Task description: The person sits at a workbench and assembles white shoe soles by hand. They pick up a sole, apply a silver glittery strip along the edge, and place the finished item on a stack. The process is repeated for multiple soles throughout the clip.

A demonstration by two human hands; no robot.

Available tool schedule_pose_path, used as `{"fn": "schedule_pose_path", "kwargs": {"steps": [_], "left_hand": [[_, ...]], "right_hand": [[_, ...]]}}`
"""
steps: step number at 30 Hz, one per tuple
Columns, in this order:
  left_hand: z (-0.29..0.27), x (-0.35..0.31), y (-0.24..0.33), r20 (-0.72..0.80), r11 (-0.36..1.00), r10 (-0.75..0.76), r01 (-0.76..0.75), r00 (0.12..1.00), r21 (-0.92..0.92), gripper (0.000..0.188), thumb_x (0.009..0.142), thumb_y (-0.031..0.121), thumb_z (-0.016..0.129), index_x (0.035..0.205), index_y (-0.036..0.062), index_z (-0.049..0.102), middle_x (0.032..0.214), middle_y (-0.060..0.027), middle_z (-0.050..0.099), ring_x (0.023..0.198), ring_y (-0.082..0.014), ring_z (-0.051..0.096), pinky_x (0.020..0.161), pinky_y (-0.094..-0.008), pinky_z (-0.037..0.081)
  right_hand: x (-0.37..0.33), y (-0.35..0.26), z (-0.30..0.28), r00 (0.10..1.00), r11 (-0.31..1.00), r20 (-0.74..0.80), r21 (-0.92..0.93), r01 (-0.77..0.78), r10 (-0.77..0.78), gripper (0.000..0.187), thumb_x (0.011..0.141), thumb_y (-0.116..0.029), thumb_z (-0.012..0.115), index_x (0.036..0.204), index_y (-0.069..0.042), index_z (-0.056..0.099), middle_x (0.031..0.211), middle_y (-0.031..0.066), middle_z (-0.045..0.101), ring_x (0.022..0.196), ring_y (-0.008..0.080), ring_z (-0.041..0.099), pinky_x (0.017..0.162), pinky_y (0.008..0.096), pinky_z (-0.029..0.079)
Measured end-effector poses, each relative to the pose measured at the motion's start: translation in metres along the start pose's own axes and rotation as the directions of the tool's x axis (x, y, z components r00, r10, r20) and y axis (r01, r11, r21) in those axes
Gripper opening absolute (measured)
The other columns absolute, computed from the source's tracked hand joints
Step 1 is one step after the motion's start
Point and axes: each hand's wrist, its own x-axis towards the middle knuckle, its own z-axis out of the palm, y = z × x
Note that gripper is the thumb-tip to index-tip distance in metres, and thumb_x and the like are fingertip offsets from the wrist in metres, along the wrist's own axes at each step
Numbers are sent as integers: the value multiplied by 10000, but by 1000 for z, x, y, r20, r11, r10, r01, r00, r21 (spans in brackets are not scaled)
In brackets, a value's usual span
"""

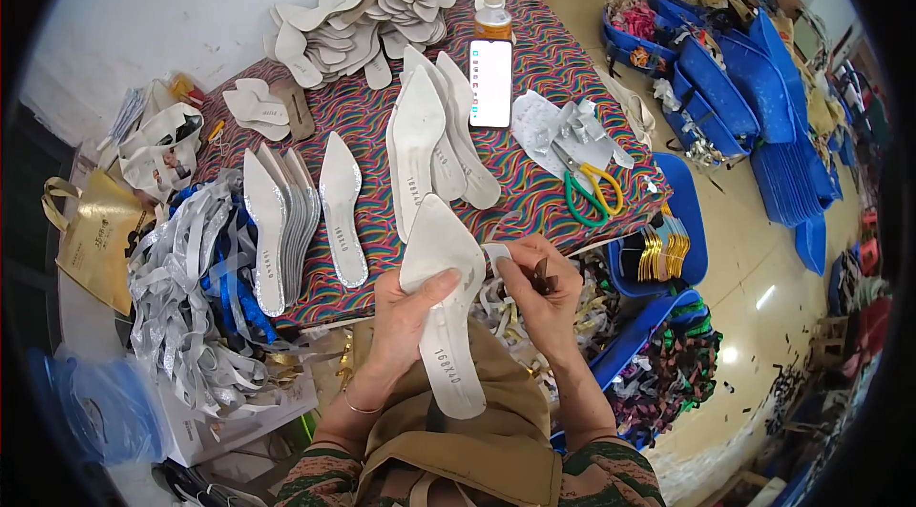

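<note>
My left hand (pixel 401 321) grips a white pointed shoe insole (pixel 456 340), the thumb pressed on its face. The insole tilts over my lap, toe end away from me. My right hand (pixel 551 302) pinches a short pale strip (pixel 496 253) at the insole's right edge; a dark brown scrap (pixel 545 278) shows among its fingers. Ahead on the table lies a fanned group of plain white insoles (pixel 420 130). To the left are a single insole with a glittery silver edge (pixel 342 211) and a row of similar edged insoles (pixel 277 230).
A patterned cloth covers the table (pixel 372 149). Scissors (pixel 592 192), a lit phone (pixel 490 82) and a bottle (pixel 492 16) sit on it. More insoles (pixel 315 35) are heaped at the back. Silver ribbons (pixel 186 288) hang at the left; blue bins (pixel 682 211) stand at the right.
</note>
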Motion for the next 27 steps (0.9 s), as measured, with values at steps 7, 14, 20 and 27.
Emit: {"fn": "schedule_pose_path", "kwargs": {"steps": [7, 14, 20, 27], "left_hand": [[-1, 3, -1, 5, 998, 29, -29, 1000, 51, 231, 887, 109, 674, 1067, -37, 670, 932, -78, 701, 750, -104, 648, 651, -243, 513], [8, 8, -3, -20, 978, 83, -77, 996, 195, 260, 838, 81, 672, 1067, -42, 674, 920, -61, 700, 794, -119, 638, 715, -266, 499], [3, 1, -9, 56, 984, 107, -114, 993, 139, 279, 795, 26, 665, 1052, -80, 647, 934, -95, 688, 781, -157, 650, 738, -291, 507], [23, 8, 4, -99, 987, 139, -129, 985, 100, 277, 819, 42, 675, 1068, -73, 639, 926, -102, 682, 763, -163, 654, 708, -281, 522]], "right_hand": [[-1, 2, 7, 999, 998, 34, -47, 44, -43, 214, 812, 76, 641, 999, 6, 717, 869, 54, 622, 735, 92, 539, 612, 222, 409], [-8, 4, -8, 985, 972, 65, -161, 171, -163, 226, 802, 60, 667, 1020, 7, 688, 930, 73, 608, 819, 129, 562, 679, 231, 447], [11, 1, -25, 854, 850, 340, 219, -479, 394, 114, 854, -140, 707, 821, -36, 675, 662, -24, 612, 531, 21, 433, 477, 208, 327], [11, 3, 1, 993, 994, 85, 69, -82, 76, 172, 896, -146, 678, 990, -4, 656, 778, -9, 589, 681, 39, 500, 576, 221, 397]]}}
